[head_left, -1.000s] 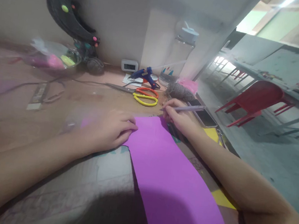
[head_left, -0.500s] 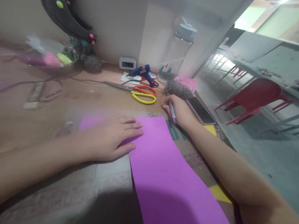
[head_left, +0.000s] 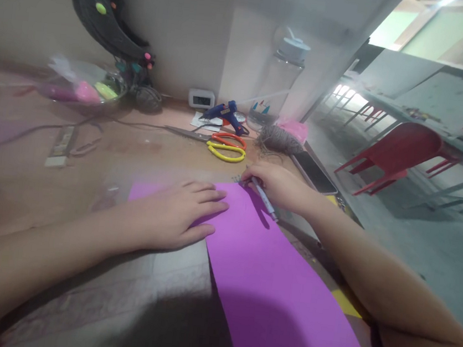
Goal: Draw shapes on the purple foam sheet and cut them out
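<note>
A long sheet of purple paper [head_left: 269, 278] runs from the table's middle toward me, its right edge curving. My left hand [head_left: 187, 213] lies flat on the far part of the sheet, fingers stretched out. At the sheet's far right corner, my right hand [head_left: 270, 183] is closed around a pen [head_left: 264, 198], whose back end slants toward me over the paper. The pen's tip is hidden by the fingers. Beyond the hands lie scissors [head_left: 226, 147] with one orange and one yellow handle loop, next to a blue glue gun [head_left: 226, 115].
Grey yarn [head_left: 279, 140] and a phone [head_left: 315, 171] lie right of the scissors. A clear bottle [head_left: 277, 84] and a small white digital clock [head_left: 201, 99] stand by the wall. At left are a bowl [head_left: 85, 95] and a dark crescent ornament [head_left: 107, 20]. A red chair [head_left: 401, 154] stands beyond the table.
My right hand has come nearer with the pen, from beyond the sheet's corner onto its far right edge. My left hand keeps its place on the paper. The view has shifted slightly.
</note>
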`<state>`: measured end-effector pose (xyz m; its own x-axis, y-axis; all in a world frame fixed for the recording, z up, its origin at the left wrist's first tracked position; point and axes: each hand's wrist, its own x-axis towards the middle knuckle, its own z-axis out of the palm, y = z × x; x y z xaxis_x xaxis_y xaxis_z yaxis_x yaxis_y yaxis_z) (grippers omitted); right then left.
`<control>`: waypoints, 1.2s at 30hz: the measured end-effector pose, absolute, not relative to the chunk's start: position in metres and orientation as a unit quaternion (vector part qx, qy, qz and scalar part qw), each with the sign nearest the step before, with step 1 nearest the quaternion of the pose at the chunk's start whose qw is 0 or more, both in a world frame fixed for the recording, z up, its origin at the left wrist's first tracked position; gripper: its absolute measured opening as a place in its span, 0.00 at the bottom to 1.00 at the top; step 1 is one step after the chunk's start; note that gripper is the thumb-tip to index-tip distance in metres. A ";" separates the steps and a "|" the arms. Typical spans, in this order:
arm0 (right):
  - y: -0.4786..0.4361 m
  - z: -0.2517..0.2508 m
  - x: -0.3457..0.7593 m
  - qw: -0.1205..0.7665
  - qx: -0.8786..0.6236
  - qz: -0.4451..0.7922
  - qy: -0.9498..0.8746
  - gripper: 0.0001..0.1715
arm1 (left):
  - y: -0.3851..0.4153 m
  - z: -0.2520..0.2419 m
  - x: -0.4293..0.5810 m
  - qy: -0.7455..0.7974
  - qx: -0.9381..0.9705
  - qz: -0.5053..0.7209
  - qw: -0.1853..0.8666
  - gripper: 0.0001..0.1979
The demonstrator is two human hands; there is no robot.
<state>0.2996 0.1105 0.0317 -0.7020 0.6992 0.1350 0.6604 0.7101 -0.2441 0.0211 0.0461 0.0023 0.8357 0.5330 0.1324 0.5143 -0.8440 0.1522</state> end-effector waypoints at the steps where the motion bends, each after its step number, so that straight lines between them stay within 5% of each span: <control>1: 0.109 0.029 0.297 0.119 -0.372 0.072 -0.918 0.20 | 0.046 0.002 0.021 0.274 0.957 0.086 0.053 0.26; 9: 0.105 0.034 0.297 0.077 -0.348 0.035 -0.934 0.16 | 0.045 0.002 0.023 0.281 0.955 0.088 0.041 0.25; 22: 0.138 0.016 0.322 0.213 -0.483 0.018 -0.849 0.10 | 0.044 0.002 0.022 0.279 0.954 0.094 0.047 0.25; 28: 0.122 0.024 0.307 0.344 -0.492 0.241 -0.763 0.24 | 0.046 -0.001 0.022 0.281 0.955 0.092 0.041 0.25; 32: 0.109 0.022 0.282 0.325 -0.493 0.352 -0.726 0.08 | 0.045 0.000 0.023 0.280 0.956 0.083 0.034 0.26; 36: 0.114 0.011 0.275 0.350 -0.485 0.297 -0.744 0.15 | 0.045 0.001 0.023 0.284 0.955 0.084 0.033 0.26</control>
<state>0.2754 0.1139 0.0109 -0.2833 0.9305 0.2322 0.5137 0.3517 -0.7825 0.0226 0.0445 0.0013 0.8246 0.5477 0.1417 0.5365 -0.8366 0.1113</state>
